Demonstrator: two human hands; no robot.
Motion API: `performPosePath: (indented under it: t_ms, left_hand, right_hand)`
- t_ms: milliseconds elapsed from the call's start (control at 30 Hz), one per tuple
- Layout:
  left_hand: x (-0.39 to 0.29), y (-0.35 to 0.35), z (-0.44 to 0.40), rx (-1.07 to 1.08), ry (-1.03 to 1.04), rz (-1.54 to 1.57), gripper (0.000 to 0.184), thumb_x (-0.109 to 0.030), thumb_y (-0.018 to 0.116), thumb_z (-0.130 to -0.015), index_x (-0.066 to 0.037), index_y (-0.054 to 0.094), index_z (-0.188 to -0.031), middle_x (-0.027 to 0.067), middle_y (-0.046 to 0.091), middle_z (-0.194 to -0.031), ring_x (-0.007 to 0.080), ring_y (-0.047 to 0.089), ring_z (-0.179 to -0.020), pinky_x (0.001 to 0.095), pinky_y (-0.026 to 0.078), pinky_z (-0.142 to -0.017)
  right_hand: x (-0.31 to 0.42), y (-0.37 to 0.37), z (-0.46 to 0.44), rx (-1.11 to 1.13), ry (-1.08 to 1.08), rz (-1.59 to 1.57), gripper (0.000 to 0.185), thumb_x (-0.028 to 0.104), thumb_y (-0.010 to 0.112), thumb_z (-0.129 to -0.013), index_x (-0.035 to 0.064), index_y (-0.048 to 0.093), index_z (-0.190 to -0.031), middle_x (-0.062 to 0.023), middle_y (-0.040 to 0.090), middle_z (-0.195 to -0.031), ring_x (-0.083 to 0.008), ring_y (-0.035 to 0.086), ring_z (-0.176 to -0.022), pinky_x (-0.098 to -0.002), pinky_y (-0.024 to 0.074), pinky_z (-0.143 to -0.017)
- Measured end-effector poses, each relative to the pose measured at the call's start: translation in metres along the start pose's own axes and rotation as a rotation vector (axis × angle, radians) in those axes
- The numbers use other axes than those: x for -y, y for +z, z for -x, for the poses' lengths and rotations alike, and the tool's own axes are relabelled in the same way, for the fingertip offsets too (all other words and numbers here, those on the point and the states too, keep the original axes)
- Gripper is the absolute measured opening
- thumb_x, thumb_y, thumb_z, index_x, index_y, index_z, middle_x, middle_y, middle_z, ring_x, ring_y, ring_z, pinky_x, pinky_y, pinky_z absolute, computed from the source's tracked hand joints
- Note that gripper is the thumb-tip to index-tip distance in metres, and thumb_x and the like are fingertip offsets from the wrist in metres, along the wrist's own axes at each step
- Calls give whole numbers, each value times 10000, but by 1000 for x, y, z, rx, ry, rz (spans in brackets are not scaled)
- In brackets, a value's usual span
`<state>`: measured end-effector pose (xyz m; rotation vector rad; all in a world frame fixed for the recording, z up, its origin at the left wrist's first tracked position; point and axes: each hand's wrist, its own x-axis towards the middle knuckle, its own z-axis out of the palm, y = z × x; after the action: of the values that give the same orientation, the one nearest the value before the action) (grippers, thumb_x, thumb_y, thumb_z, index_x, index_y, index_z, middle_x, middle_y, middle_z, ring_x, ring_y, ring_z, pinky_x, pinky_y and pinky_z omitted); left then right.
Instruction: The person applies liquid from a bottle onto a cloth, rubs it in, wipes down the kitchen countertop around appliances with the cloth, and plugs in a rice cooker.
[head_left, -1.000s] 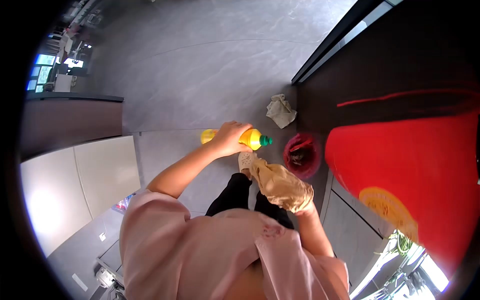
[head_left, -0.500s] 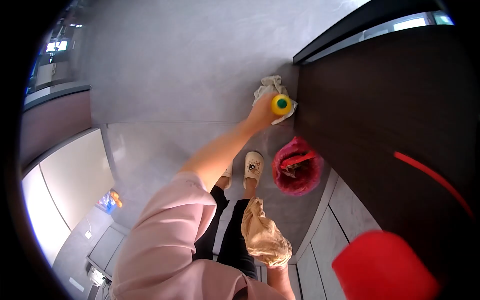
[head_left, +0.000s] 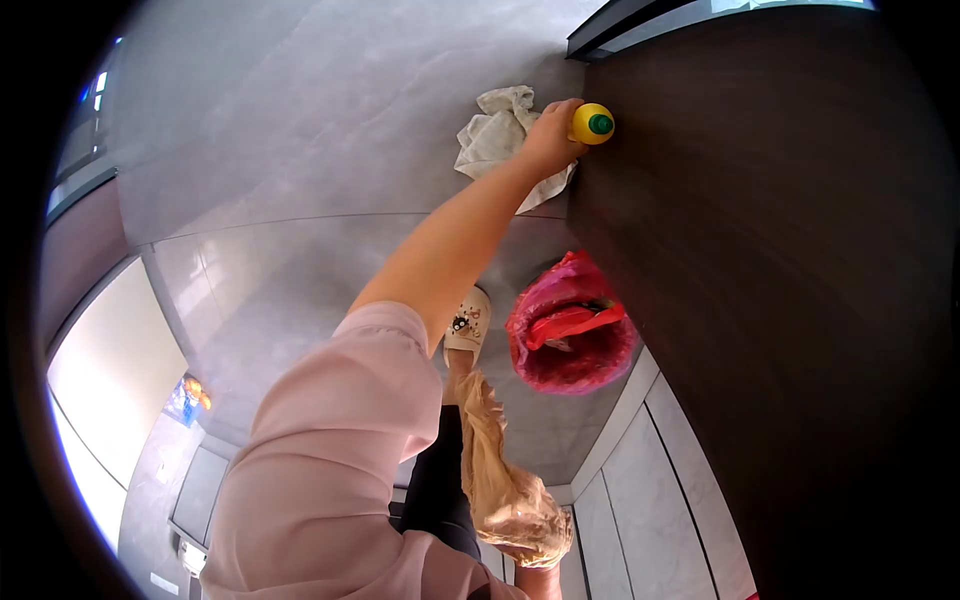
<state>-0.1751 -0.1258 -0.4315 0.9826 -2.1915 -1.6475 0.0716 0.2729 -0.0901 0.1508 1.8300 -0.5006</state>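
My left hand, at the end of the pink-sleeved arm, is closed around a yellow bottle with a green cap, close to the edge of a dark brown panel. Under and beside that hand, a crumpled off-white cloth lies on the grey floor. Low in the view, a wrinkled tan covering wraps my right hand and hangs limp toward the foot. Whether it is a glove or a bag I cannot make out, and the fingers inside are hidden.
A bin lined with a pink plastic bag, with red plastic inside, stands by the dark panel. My foot wears a cream clog. White cabinet doors stand at left, with a blue and orange packet nearby. Grey panels are at lower right.
My left hand has moved up and slightly right with the bottle, exposing more cloth. The view has shifted, and the large red object at lower right has almost left it.
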Motion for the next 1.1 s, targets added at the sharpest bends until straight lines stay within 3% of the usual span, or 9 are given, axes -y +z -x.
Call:
performPosePath:
  t_ms: [233,300,500,600,700,833,900,1033,1100]
  left_hand:
    - [-6,-77,68,102,-256,68,779,-73,634,-755,-112,324,-1469,178,562,-1286,309,536,-1204,365,425,-994]
    - [22,-112,137,283,-271,-200,632,-111,625,-796,-72,422,-1393,162,599,-1235,288,587,-1118,374,467,-926]
    - [-38,-272,389,505,-576,-333,459,-141,577,-823,-46,544,-1272,165,672,-1054,306,646,-984,399,504,-850]
    - [-74,-310,506,293,-631,-275,371,-128,583,-827,-58,586,-1191,150,676,-968,286,662,-887,385,524,-788]
    - [-142,-328,576,97,-737,-79,334,-143,605,-845,-60,605,-1168,118,681,-954,236,662,-864,357,527,-779]
    - [-217,-328,648,-187,-798,163,371,-133,622,-856,-64,594,-1219,102,690,-988,216,661,-914,338,520,-823]
    - [-238,-312,685,-338,-794,288,322,-137,613,-850,-58,613,-1163,113,691,-975,249,663,-904,354,512,-810]
    - [-221,-268,780,-476,-757,318,331,-177,625,-830,-63,623,-1141,141,678,-944,280,657,-878,371,519,-778]
    - [-224,-269,829,-457,-863,344,369,-187,611,-827,-68,617,-1176,118,680,-954,269,652,-905,366,514,-802]
  right_hand:
    - [30,0,-1,-12,-117,375,608,304,733,-829,93,487,-1343,-50,566,-1315,-155,538,-1198,-303,425,-1025]
    - [17,0,-5,43,-105,-298,643,320,711,-843,113,450,-1393,-40,571,-1300,-152,555,-1170,-285,446,-998]
    - [117,-2,18,213,-213,-811,518,216,635,-906,46,473,-1368,-81,588,-1293,-179,589,-1129,-335,485,-968]
    - [222,21,73,375,-524,-284,527,223,614,-916,37,454,-1383,-102,564,-1323,-217,574,-1165,-362,467,-996]
    - [253,39,96,788,-138,-990,510,222,570,-936,24,444,-1388,-135,539,-1347,-259,568,-1178,-378,459,-1011]
    - [283,74,132,1040,-11,-898,519,272,519,-957,28,413,-1403,-149,537,-1345,-305,558,-1188,-429,470,-996]
    - [285,92,151,1148,-150,-763,492,280,467,-980,19,423,-1394,-174,520,-1357,-308,544,-1208,-421,443,-1030]
    - [304,181,194,538,-1731,1181,416,271,439,-952,69,514,-1307,-157,577,-1243,-316,529,-1167,-436,444,-987]
    - [309,255,286,680,-2123,1175,379,227,585,-870,85,599,-1221,-177,597,-1180,-337,519,-1151,-421,446,-958]
